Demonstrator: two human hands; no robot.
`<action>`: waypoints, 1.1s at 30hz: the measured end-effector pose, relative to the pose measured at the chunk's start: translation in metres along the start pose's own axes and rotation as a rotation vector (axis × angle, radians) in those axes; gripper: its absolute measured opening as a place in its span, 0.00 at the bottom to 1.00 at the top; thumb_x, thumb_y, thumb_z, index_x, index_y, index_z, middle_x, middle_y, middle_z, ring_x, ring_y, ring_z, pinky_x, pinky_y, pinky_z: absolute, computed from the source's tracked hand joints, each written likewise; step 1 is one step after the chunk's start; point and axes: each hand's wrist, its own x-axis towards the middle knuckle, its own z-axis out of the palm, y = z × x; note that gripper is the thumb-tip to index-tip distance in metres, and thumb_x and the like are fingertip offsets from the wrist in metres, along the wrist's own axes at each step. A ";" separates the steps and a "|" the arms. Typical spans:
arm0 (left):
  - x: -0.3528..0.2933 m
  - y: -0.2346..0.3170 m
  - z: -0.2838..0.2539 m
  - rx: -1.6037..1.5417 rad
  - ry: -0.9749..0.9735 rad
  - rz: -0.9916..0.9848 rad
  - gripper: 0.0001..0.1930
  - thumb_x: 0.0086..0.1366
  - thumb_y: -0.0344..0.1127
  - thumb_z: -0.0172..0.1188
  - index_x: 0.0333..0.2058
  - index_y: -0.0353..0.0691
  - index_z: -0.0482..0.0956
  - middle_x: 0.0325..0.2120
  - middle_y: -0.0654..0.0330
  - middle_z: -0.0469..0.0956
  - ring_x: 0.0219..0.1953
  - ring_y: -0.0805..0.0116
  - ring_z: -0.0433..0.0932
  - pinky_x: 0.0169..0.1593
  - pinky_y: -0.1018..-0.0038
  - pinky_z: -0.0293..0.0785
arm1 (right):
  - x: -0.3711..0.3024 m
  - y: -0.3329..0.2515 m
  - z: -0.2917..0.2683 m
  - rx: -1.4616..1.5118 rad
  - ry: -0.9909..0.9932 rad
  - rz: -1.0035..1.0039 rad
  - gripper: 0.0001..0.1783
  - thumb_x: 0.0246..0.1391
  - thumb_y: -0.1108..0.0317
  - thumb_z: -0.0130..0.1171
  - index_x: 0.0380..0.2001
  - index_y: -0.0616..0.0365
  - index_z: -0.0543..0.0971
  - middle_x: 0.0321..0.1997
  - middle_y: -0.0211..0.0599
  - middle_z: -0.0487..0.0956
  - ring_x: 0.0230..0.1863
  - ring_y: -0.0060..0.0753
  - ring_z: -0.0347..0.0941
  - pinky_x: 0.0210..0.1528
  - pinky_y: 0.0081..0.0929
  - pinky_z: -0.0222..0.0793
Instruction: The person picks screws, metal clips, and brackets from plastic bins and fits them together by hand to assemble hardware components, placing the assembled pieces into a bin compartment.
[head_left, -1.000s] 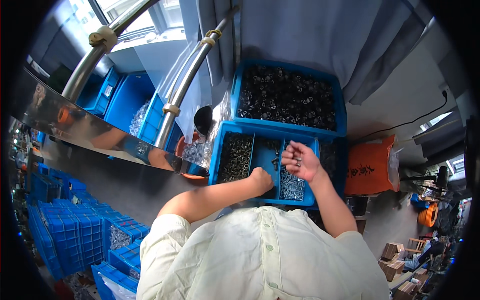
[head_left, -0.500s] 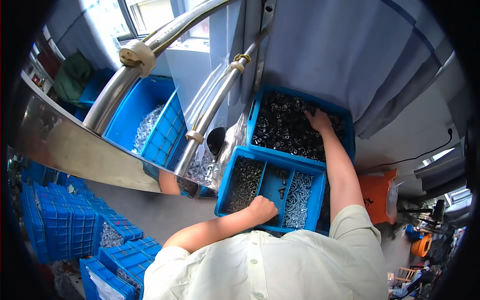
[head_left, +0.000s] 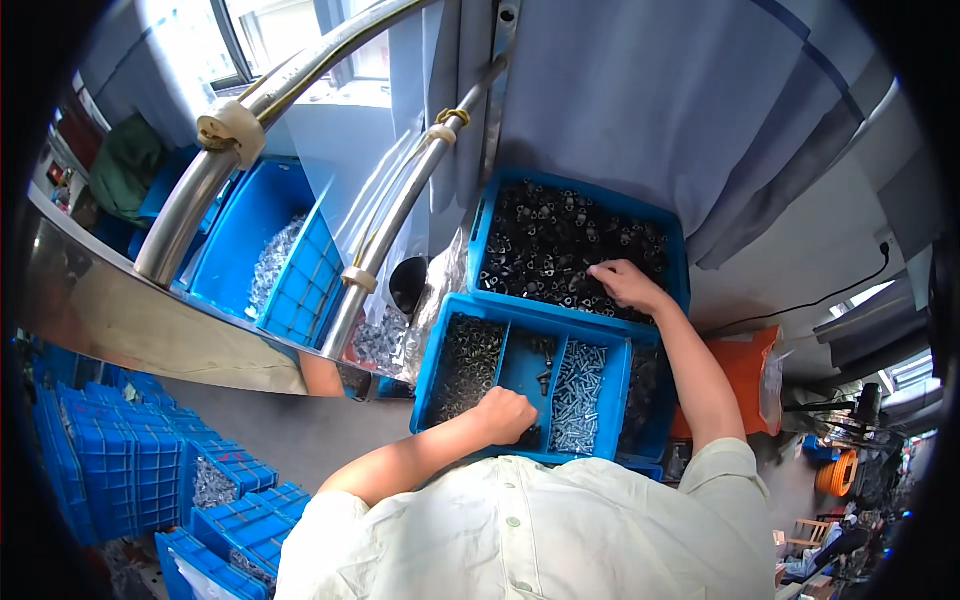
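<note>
My left hand (head_left: 508, 415) is closed in a fist over the middle compartment of a blue divided tray (head_left: 524, 390); what it holds, if anything, is hidden. Small dull metal rings or nuts (head_left: 470, 350) fill the left compartment. Silvery screws (head_left: 580, 395) lie in the compartment right of the fist, and a few darker bolts (head_left: 545, 365) lie in the middle one. Beyond the tray, my right hand (head_left: 630, 287) reaches over the near side of a blue bin (head_left: 683, 250) of small black parts with metal loops (head_left: 560, 235). Its fingertips are drawn together, with no piece clearly visible between them.
Steel tubes (head_left: 400, 200) with pale collars curve over a metal ledge at left, near a blue crate (head_left: 300, 270) of clear pieces. Blue crates (head_left: 120, 450) stack at lower left. An orange bag (head_left: 735, 380) stands right of my right arm; a grey curtain (head_left: 620, 100) hangs behind.
My right hand has drawn back toward me from deeper in the black parts, its fingers now together. My left fist stays over the tray. The whole view has shifted slightly.
</note>
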 end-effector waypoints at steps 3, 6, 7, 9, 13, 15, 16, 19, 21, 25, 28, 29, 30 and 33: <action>-0.004 -0.001 -0.021 -0.018 -0.063 -0.038 0.05 0.50 0.32 0.58 0.21 0.39 0.80 0.21 0.52 0.79 0.25 0.53 0.79 0.26 0.60 0.74 | -0.045 -0.023 0.026 0.526 0.012 0.058 0.18 0.61 0.55 0.50 0.28 0.60 0.74 0.15 0.25 0.62 0.13 0.18 0.55 0.12 0.20 0.45; -0.004 -0.008 -0.044 -0.054 0.050 -0.032 0.05 0.52 0.34 0.57 0.25 0.44 0.82 0.24 0.53 0.78 0.27 0.52 0.79 0.28 0.60 0.75 | -0.063 0.010 0.050 1.048 -0.129 0.070 0.17 0.61 0.55 0.51 0.27 0.58 0.74 0.16 0.22 0.60 0.13 0.14 0.52 0.13 0.17 0.43; -0.003 -0.007 -0.056 -0.056 0.043 -0.029 0.05 0.52 0.34 0.57 0.25 0.44 0.82 0.24 0.53 0.78 0.27 0.52 0.79 0.28 0.60 0.75 | -0.062 0.027 0.060 1.290 -0.312 0.045 0.15 0.61 0.56 0.51 0.29 0.57 0.74 0.17 0.23 0.62 0.14 0.16 0.54 0.14 0.17 0.46; -0.002 -0.006 -0.085 -0.178 0.114 -0.012 0.05 0.52 0.34 0.59 0.28 0.46 0.82 0.28 0.54 0.77 0.30 0.53 0.79 0.32 0.61 0.76 | -0.072 0.041 0.085 1.536 -0.500 0.020 0.14 0.61 0.56 0.51 0.31 0.56 0.74 0.18 0.24 0.64 0.15 0.17 0.55 0.15 0.17 0.50; 0.016 0.002 -0.112 -0.191 0.160 0.049 0.07 0.50 0.32 0.60 0.29 0.44 0.82 0.29 0.54 0.77 0.33 0.54 0.78 0.35 0.63 0.76 | -0.092 0.044 0.147 1.713 -0.117 0.227 0.13 0.59 0.59 0.53 0.33 0.59 0.73 0.23 0.26 0.68 0.23 0.20 0.65 0.24 0.18 0.63; 0.033 0.011 -0.112 -0.192 0.104 0.137 0.08 0.49 0.31 0.61 0.31 0.42 0.82 0.31 0.53 0.77 0.37 0.54 0.77 0.38 0.63 0.76 | -0.092 0.065 0.171 1.276 0.102 -0.044 0.11 0.58 0.63 0.52 0.36 0.60 0.73 0.30 0.31 0.73 0.32 0.25 0.70 0.34 0.22 0.68; 0.038 0.016 -0.109 -0.190 0.094 0.140 0.08 0.49 0.31 0.61 0.31 0.42 0.82 0.31 0.53 0.77 0.37 0.54 0.77 0.38 0.63 0.76 | -0.092 0.073 0.179 1.049 0.207 -0.169 0.10 0.58 0.64 0.51 0.37 0.60 0.73 0.33 0.33 0.75 0.36 0.28 0.72 0.38 0.24 0.70; 0.049 0.024 -0.095 -0.182 -0.012 0.204 0.10 0.48 0.29 0.61 0.32 0.40 0.81 0.32 0.53 0.76 0.37 0.52 0.77 0.39 0.63 0.75 | -0.117 0.053 0.181 1.407 0.093 -0.090 0.09 0.58 0.68 0.50 0.38 0.60 0.74 0.37 0.37 0.76 0.41 0.30 0.73 0.42 0.27 0.72; 0.046 0.023 -0.082 -0.264 0.061 0.235 0.10 0.47 0.28 0.61 0.32 0.39 0.81 0.32 0.53 0.76 0.37 0.52 0.77 0.39 0.63 0.75 | -0.124 0.055 0.177 1.588 0.055 -0.055 0.09 0.57 0.70 0.49 0.39 0.60 0.74 0.38 0.39 0.77 0.43 0.32 0.74 0.44 0.28 0.72; 0.019 0.018 -0.076 -0.500 0.293 0.252 0.10 0.47 0.24 0.60 0.32 0.37 0.79 0.31 0.53 0.75 0.37 0.52 0.76 0.39 0.65 0.74 | -0.119 0.077 0.171 1.717 -0.201 -0.035 0.08 0.57 0.72 0.49 0.37 0.62 0.74 0.39 0.42 0.77 0.44 0.35 0.74 0.48 0.32 0.73; -0.013 0.002 -0.070 -0.558 0.445 0.171 0.10 0.48 0.22 0.60 0.32 0.37 0.79 0.30 0.54 0.75 0.36 0.54 0.76 0.39 0.67 0.74 | -0.116 0.069 0.176 1.847 -0.054 0.187 0.08 0.57 0.72 0.48 0.36 0.65 0.75 0.39 0.45 0.78 0.44 0.39 0.74 0.51 0.35 0.73; -0.024 -0.004 -0.064 -0.554 0.509 0.129 0.10 0.49 0.22 0.59 0.32 0.37 0.79 0.30 0.55 0.75 0.35 0.55 0.76 0.39 0.68 0.74 | -0.115 0.066 0.177 1.843 -0.064 0.195 0.08 0.57 0.72 0.48 0.36 0.65 0.75 0.39 0.45 0.78 0.44 0.39 0.74 0.51 0.35 0.73; -0.035 -0.009 -0.058 -0.548 0.579 0.082 0.10 0.50 0.22 0.59 0.33 0.38 0.79 0.30 0.55 0.75 0.35 0.56 0.76 0.38 0.69 0.73 | -0.113 0.063 0.178 1.835 -0.062 0.223 0.09 0.57 0.72 0.48 0.35 0.66 0.75 0.39 0.46 0.78 0.44 0.40 0.74 0.51 0.36 0.72; -0.065 -0.016 -0.043 -0.578 0.696 -0.005 0.10 0.50 0.21 0.59 0.33 0.37 0.79 0.30 0.56 0.75 0.33 0.59 0.76 0.37 0.71 0.73 | -0.102 0.044 0.180 1.803 -0.079 0.281 0.09 0.57 0.72 0.48 0.35 0.68 0.74 0.39 0.48 0.77 0.45 0.43 0.74 0.53 0.39 0.72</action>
